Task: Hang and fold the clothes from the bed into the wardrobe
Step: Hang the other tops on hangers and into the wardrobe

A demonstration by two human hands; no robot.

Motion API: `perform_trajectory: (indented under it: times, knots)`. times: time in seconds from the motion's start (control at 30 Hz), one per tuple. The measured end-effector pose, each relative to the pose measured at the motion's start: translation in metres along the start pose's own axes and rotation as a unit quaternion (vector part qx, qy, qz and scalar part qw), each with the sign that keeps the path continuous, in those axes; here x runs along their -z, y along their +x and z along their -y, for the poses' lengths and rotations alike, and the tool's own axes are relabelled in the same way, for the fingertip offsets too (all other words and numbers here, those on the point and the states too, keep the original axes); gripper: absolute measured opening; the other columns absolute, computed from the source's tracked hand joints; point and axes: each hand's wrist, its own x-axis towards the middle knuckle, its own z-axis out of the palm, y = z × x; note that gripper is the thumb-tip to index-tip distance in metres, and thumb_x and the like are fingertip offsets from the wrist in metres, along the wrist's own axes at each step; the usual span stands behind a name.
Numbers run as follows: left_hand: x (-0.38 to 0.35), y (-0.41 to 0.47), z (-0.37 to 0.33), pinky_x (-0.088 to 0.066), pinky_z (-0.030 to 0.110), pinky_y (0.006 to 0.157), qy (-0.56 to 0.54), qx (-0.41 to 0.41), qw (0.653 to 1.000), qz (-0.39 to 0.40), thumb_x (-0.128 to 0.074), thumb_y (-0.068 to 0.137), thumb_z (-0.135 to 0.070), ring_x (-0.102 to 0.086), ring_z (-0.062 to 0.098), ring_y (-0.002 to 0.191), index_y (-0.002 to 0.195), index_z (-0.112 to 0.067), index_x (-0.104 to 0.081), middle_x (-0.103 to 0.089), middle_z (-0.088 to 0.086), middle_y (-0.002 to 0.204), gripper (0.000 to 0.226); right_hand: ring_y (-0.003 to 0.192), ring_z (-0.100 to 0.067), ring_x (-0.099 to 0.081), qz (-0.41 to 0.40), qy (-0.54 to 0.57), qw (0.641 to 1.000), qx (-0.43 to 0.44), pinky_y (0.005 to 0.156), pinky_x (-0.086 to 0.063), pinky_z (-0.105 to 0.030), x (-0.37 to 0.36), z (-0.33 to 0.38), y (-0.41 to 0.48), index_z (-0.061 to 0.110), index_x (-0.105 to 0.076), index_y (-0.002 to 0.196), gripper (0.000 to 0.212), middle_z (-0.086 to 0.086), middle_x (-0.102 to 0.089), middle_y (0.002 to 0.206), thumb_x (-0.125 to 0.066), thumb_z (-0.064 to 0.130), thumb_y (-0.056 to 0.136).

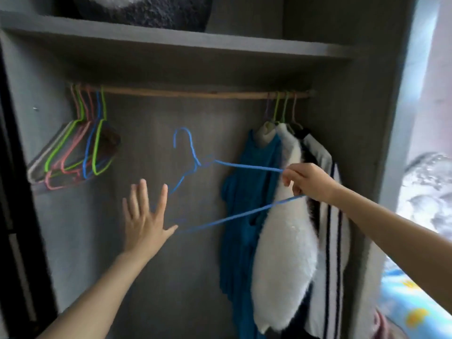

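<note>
A blue hanger (244,165) is pinched at one end by the right hand (308,181), with the fingers curled round the wire. It is held tilted out to that hand's left, below the rail (195,93). The left hand (144,221) is held flat with fingers spread, just beside the hanger's far end; whether they touch cannot be told. Spare hangers (80,148) are bunched on the rail, up and left of the left hand. Hung garments (283,253) are seen behind the right hand.

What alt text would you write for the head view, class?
A right hand pinches an empty blue wire hanger inside an open wardrobe, the left hand spread open beside it. Spare hangers hang left on the rail, clothes right.
</note>
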Motion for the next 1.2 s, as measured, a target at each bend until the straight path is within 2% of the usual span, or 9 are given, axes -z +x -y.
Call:
perform_trajectory:
  times: [0.17,0.27,0.37,0.43,0.6,0.8,0.93,1.07,1.2]
  knots:
    - [-0.013,-0.025,-0.126,-0.045,0.060,0.080,-0.189,0.053,0.962,0.190,-0.092,0.051,-0.031,-0.059,0.048,0.098,0.143,-0.009,-0.027,-0.058,0.028,0.119,0.114,0.037,0.000,-0.047,-0.002,0.024,0.995,-0.097,0.044,-0.037,-0.009,0.084,-0.080,-0.113,0.007,-0.056,0.067,0.033,0.011,-0.053,0.040,-0.043,0.007,0.097]
    - [0.000,-0.049,-0.212,-0.048,0.044,0.076,-0.362,0.152,0.891,0.227,-0.067,0.082,-0.027,-0.064,0.039,0.081,0.130,-0.007,-0.053,-0.067,0.015,0.088,0.054,0.035,-0.002,-0.044,-0.065,0.042,0.983,-0.164,0.042,-0.034,-0.012,0.142,-0.132,-0.187,0.007,-0.057,0.062,0.037,0.004,-0.049,0.038,-0.044,0.008,0.097]
    - [0.016,-0.085,-0.303,-0.041,0.038,0.059,-0.353,0.140,0.884,0.272,-0.050,0.092,-0.022,-0.059,0.042,0.070,0.091,-0.001,-0.066,-0.065,0.023,0.076,0.027,0.033,-0.005,-0.040,-0.171,0.031,0.956,-0.235,0.040,-0.030,-0.013,0.212,-0.186,-0.276,0.009,-0.057,0.057,0.041,0.001,-0.045,0.037,-0.048,0.014,0.097]
    - [0.026,-0.110,-0.358,-0.042,0.040,0.060,-0.371,0.127,0.870,0.299,-0.054,0.091,-0.012,-0.060,0.045,0.072,0.092,0.000,-0.068,-0.065,0.027,0.079,0.018,0.030,-0.003,-0.038,-0.235,0.015,0.931,-0.278,0.037,-0.029,-0.012,0.255,-0.212,-0.338,0.008,-0.056,0.055,0.042,0.001,-0.043,0.034,-0.049,0.014,0.096]
    - [0.049,-0.154,-0.506,-0.046,0.032,0.073,-0.477,0.056,0.779,0.404,-0.062,0.085,-0.001,-0.068,0.026,0.085,0.090,-0.006,-0.072,-0.069,0.021,0.086,0.013,0.025,-0.003,-0.037,-0.335,-0.030,0.851,-0.403,0.033,-0.030,-0.013,0.332,-0.249,-0.501,0.002,-0.057,0.058,0.039,0.003,-0.041,0.030,-0.051,0.016,0.094]
    - [0.076,-0.205,-0.685,-0.053,0.031,0.053,-0.556,0.097,0.618,0.547,-0.053,0.086,0.008,-0.064,0.018,0.053,0.093,0.004,-0.064,-0.064,0.018,0.079,0.014,0.032,-0.003,-0.041,-0.374,-0.123,0.755,-0.524,0.038,-0.030,-0.014,0.357,-0.269,-0.667,0.011,-0.052,0.051,0.043,0.006,-0.046,0.036,-0.055,0.017,0.093]
    - [0.101,-0.255,-0.784,-0.051,0.047,0.082,-0.533,0.070,0.595,0.597,-0.051,0.084,0.005,-0.063,0.042,0.087,0.096,-0.003,-0.061,-0.066,0.026,0.096,0.018,0.056,-0.017,-0.057,-0.327,-0.201,0.675,-0.630,0.060,-0.044,-0.033,0.354,-0.284,-0.747,0.018,-0.050,0.057,0.044,0.000,-0.058,0.055,-0.050,0.045,0.092]
    - [0.123,-0.287,-0.859,-0.037,0.034,0.076,-0.529,0.057,0.592,0.605,-0.049,0.087,0.000,-0.054,0.037,0.094,0.099,0.002,-0.057,-0.059,0.024,0.101,0.014,0.096,-0.029,-0.062,-0.247,-0.293,0.576,-0.722,0.069,-0.039,-0.035,0.362,-0.310,-0.785,0.014,-0.058,0.083,0.040,-0.011,-0.067,0.096,-0.036,0.044,0.098]
    - [0.116,-0.306,-0.933,-0.034,0.036,0.071,-0.515,0.077,0.600,0.607,-0.048,0.089,-0.001,-0.052,0.042,0.102,0.109,0.009,-0.053,-0.052,0.031,0.116,0.023,0.105,-0.032,-0.057,-0.220,-0.305,0.539,-0.754,0.073,-0.039,-0.036,0.386,-0.372,-0.795,0.012,-0.057,0.103,0.042,-0.015,-0.060,0.107,-0.029,0.043,0.100]
